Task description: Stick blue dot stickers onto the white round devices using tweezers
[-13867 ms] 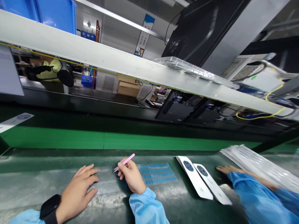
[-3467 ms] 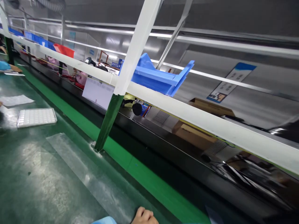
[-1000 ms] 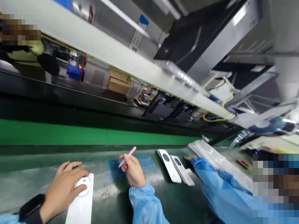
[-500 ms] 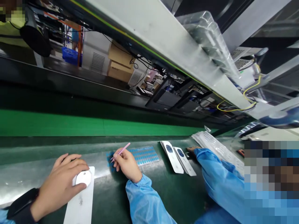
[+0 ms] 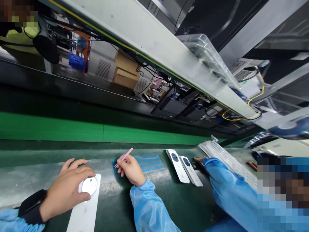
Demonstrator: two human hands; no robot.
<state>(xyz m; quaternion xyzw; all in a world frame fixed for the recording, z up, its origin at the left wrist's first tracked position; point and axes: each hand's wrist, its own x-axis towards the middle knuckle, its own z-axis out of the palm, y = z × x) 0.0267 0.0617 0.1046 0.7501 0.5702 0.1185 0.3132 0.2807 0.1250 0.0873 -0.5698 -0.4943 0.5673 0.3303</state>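
Left hand (image 5: 66,190): fingers clenched over a white disc (image 5: 88,186), which sits on a white strip (image 5: 83,211) on the counter (image 5: 183,206). Black wristband (image 5: 31,207) on that wrist.

Right hand (image 5: 130,169): pinches pink tweezers (image 5: 123,158), tips over the left end of a blue sticker sheet (image 5: 149,163); contact cannot be told.

Right of the sheet: two white cards (image 5: 177,166) with dark blue circles, side by side, then a clear tray (image 5: 224,159). A co-worker's blue sleeve (image 5: 229,190) reaches in from the right, its hand beside the cards.

Overhead, a white rail (image 5: 145,42) crosses the view, cutting off cardboard boxes (image 5: 126,71) and cables (image 5: 241,117) behind.
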